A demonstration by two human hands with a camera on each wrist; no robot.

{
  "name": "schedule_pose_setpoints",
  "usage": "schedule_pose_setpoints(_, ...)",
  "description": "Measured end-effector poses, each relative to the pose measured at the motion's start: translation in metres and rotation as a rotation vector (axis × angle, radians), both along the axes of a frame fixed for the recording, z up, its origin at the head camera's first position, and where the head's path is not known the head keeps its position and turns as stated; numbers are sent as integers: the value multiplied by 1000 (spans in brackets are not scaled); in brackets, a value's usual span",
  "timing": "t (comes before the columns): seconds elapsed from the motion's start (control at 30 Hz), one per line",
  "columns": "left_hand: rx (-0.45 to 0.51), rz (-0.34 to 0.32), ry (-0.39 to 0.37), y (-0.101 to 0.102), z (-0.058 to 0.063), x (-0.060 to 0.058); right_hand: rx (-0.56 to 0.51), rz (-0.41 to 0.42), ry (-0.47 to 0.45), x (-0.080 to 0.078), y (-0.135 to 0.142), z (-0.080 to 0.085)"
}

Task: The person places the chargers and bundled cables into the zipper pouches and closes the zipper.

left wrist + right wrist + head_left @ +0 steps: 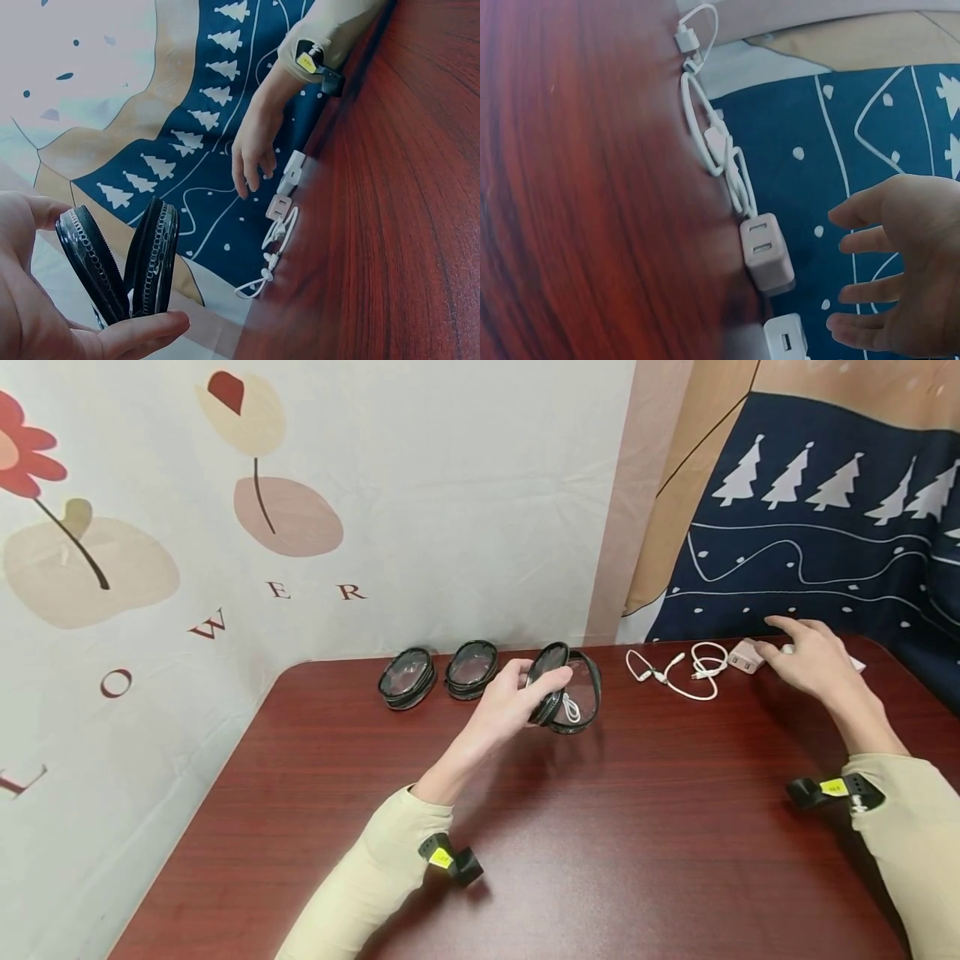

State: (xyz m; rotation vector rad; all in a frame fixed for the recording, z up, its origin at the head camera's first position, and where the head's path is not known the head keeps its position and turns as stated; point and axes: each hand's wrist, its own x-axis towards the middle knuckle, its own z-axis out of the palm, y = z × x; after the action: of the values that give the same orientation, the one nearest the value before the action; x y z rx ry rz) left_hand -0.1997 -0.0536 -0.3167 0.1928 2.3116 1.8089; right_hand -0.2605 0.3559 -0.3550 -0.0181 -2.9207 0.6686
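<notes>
My left hand point(504, 703) grips a round clear zip case point(587, 692) with black trim, thumb on one side and fingers on the other. The case is unzipped, its two halves spread in a V in the left wrist view. A small white coiled cord point(572, 708) shows inside it. My right hand point(813, 662) hovers with fingers spread and relaxed, holding nothing. Nearest to it are a pale pink two-port charger point(767, 253) and a white charger point(785, 337). Beside the pink one lies a looped white cable point(705, 672).
Two more round clear cases point(407, 677) with black trim lie left of my left hand, near the back edge of the reddish-brown wooden table point(570, 843). Behind the table hangs a printed cloth point(450, 510), with a dark blue tree-patterned part on the right.
</notes>
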Motion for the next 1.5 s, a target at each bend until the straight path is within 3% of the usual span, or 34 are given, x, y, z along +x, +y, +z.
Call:
schedule_pose_setpoints(0.17,6,-4,-3,0,-1,0,18,17,19,-2,6,-7)
schedule_pose_setpoints(0.4,-10,4,1,0,-1,0,35,31,-23,-4,12,-14)
schedule_pose_setpoints(0.77,-10,7,2,0,-1,1,67,14,-18,-5,16,-20)
schedule_pose_setpoints(1.13,-29,7,-1,1,0,1,141,55,-27,-5,22,-23)
schedule_pose_setpoints(1.33,-41,4,2,1,0,0,133,74,15,-3,25,-25)
schedule_pose_setpoints(1.5,-49,6,2,1,-1,0,109,58,-16,-1,27,-23)
